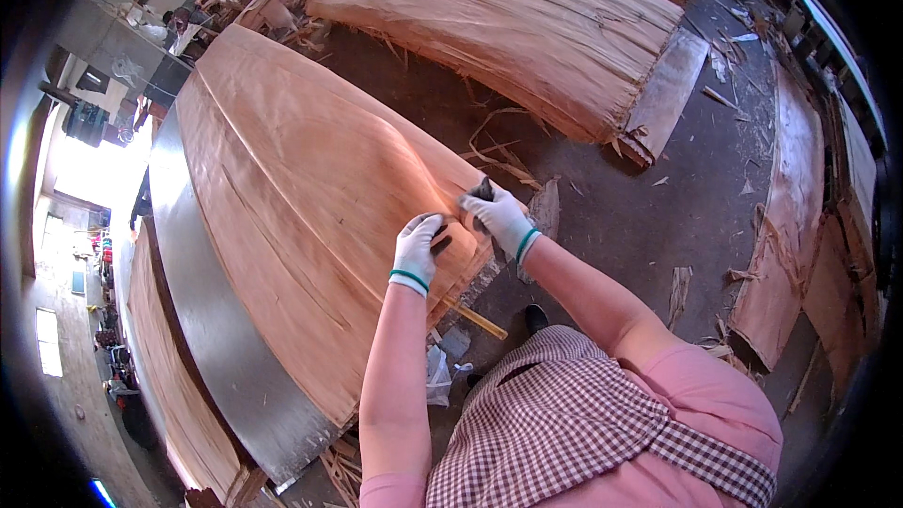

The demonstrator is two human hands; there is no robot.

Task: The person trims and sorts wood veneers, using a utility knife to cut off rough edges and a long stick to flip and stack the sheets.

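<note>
Veneer sheet edge pinched by gloved left hand and right hand; bare floor open beside it.

My 2 gloved hands, the left hand and the right hand, sit at the near edge of a broad veneer sheet, its top bare. To my right, open concrete floor gives room, dotted with wood scraps. Beyond stands a veneer stack; more veneer sheets line the far right.
</note>
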